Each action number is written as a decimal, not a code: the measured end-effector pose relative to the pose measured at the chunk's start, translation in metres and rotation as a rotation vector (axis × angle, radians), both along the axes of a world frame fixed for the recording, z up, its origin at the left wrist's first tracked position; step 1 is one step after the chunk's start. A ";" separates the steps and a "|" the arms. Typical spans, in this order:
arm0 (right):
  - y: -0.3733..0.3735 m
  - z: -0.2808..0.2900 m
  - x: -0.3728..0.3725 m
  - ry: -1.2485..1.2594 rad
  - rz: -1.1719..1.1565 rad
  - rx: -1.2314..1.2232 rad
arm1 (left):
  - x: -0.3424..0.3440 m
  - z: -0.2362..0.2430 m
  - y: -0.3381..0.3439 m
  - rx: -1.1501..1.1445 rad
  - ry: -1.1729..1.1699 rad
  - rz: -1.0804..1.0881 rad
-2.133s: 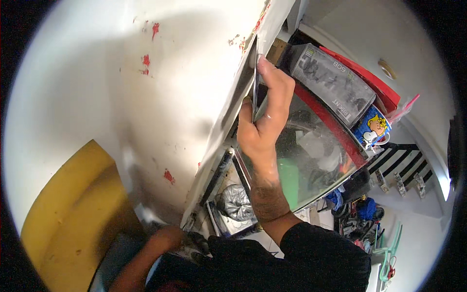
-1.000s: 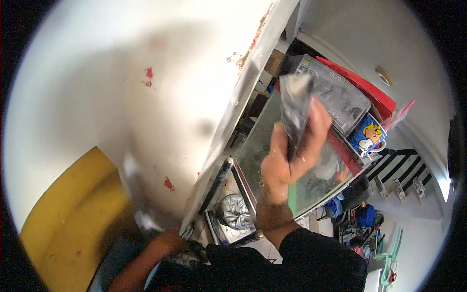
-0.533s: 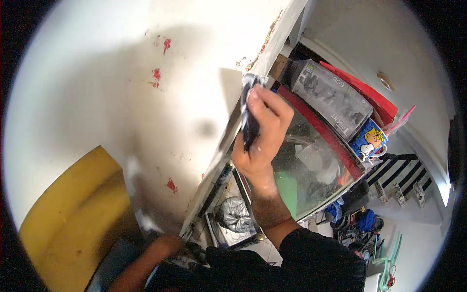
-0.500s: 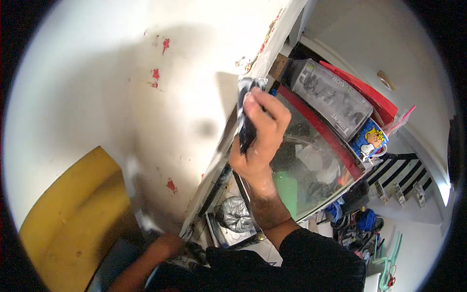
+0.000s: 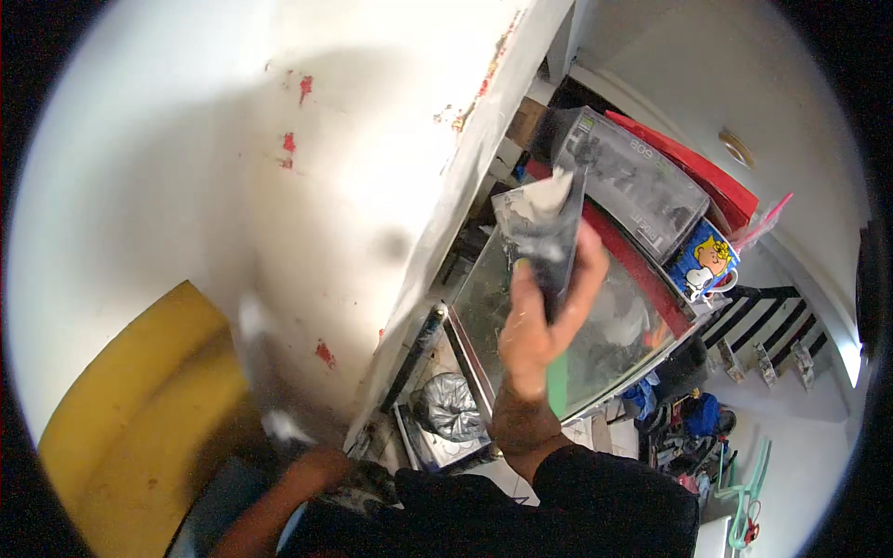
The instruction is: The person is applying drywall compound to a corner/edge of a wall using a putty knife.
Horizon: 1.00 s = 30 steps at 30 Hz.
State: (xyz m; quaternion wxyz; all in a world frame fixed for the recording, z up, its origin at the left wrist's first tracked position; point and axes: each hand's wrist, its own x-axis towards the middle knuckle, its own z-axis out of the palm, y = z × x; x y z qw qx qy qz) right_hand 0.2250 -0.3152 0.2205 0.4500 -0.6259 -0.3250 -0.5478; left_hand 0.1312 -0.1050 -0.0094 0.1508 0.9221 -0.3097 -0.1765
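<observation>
My right hand [image 5: 535, 335] grips a wide, dark putty knife [image 5: 549, 256] with its thumb on the near face. Whitish putty [image 5: 539, 203] is smeared over the blade. The knife is raised over a glass case, apart from the white wall [image 5: 326, 223] to its left. Red patches [image 5: 288, 144] show on that wall, and more run along its rough edge [image 5: 488, 74]. Low at the left, my left hand [image 5: 321, 470] is beside the wall's foot, near a blurred whitish thing [image 5: 284, 428]; its fingers do not show clearly.
The glass case [image 5: 484, 307] has a red rim. Along it stand a grey box [image 5: 633, 186], a red flat thing [image 5: 707, 172] and a blue cartoon mug [image 5: 702, 265]. A yellow panel [image 5: 139, 400] rises at left. A silver wrapped bundle [image 5: 453, 407] sits below; stairs [image 5: 767, 325] are at right.
My right hand has moved right, away from the wall's edge, and turned the putty knife so its putty-covered face shows. My left hand has stayed in about the same place.
</observation>
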 end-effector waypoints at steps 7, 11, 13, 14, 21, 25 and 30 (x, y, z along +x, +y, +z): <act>0.016 0.040 -0.010 0.043 0.103 -0.100 | 0.013 -0.033 -0.003 -0.015 -0.025 -0.002; 0.047 0.046 -0.003 -0.072 -0.021 -0.144 | 0.027 -0.106 -0.003 0.063 0.019 -0.064; 0.060 0.045 -0.003 -0.108 -0.107 -0.159 | 0.027 -0.118 -0.003 0.028 -0.016 -0.024; 0.063 0.041 -0.002 -0.106 -0.115 -0.167 | 0.026 -0.103 -0.006 0.020 -0.014 -0.033; 0.080 0.015 -0.036 -0.001 -0.205 -0.229 | 0.017 -0.107 0.002 0.040 -0.060 0.025; 0.039 -0.001 -0.034 0.054 -0.206 -0.301 | 0.012 -0.009 -0.010 -0.075 0.023 0.096; 0.019 0.029 -0.012 -0.063 -0.132 -0.035 | 0.006 -0.043 0.002 -0.093 -0.068 0.027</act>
